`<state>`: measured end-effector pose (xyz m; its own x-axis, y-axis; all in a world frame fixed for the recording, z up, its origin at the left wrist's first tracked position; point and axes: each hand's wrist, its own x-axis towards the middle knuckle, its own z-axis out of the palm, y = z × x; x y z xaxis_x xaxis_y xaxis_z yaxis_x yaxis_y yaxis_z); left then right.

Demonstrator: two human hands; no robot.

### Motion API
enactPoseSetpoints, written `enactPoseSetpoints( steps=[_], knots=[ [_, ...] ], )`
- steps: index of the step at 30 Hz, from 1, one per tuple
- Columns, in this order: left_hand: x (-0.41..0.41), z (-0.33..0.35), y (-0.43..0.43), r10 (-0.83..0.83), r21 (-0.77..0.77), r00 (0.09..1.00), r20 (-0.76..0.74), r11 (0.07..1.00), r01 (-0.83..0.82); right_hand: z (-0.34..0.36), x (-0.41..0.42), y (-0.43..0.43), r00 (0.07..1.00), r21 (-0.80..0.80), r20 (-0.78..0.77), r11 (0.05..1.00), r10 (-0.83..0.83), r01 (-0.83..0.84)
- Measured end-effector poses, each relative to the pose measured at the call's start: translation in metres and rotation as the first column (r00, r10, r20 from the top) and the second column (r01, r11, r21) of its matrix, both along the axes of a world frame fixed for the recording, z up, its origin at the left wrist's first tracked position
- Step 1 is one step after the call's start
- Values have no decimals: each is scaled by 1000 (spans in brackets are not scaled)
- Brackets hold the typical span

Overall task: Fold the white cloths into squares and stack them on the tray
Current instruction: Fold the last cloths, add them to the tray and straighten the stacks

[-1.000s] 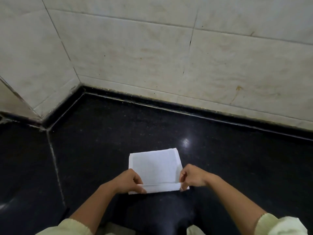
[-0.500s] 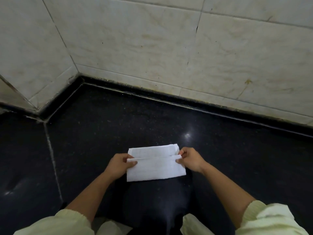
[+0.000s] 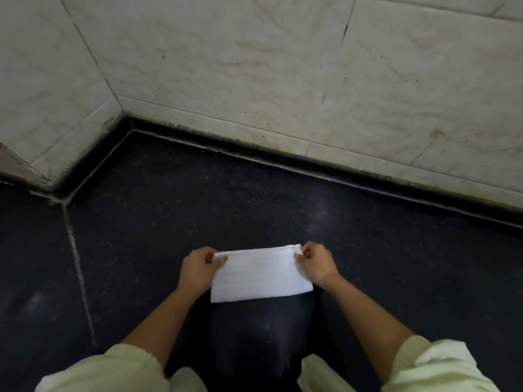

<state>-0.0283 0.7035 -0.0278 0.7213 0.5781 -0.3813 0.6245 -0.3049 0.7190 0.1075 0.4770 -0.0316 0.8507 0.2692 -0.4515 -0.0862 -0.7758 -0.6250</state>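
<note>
Now both hands sit at the far corners of the white cloth: the left hand pinches the far left corner between thumb and curled fingers, and the right hand does the same at the far right corner, so each has a light hold of the cloth and nothing else. The edge they carry has just been brought up to meet the far edge, where thin layered edges show between the hands. The cloth lies flat as a wide rectangle on the dark speckled table, close to the person and well short of the tiled wall. By my reading this fold is done or all but done, and one more across the width should give the square the task asks for. A second ago the cloth was nearly square and the hands gripped its near edge; half a second ago that edge was partway across, with a strip of the lower layer showing beyond it. No tray appears in this view, so the stacking place cannot be judged.
</note>
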Motion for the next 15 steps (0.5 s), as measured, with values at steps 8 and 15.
enactPoseSetpoints(
  steps=[8, 15],
  knots=[
    [6, -7, 3, -28, 113, 992, -125, 993, 43, -5, 2, 5, 999, -55, 34, 998, -7, 9],
    [3, -4, 5, -31, 227, 992, -126, 972, 59, 1, -5, 0, 977, -171, 197, 984, 87, -53]
  ],
)
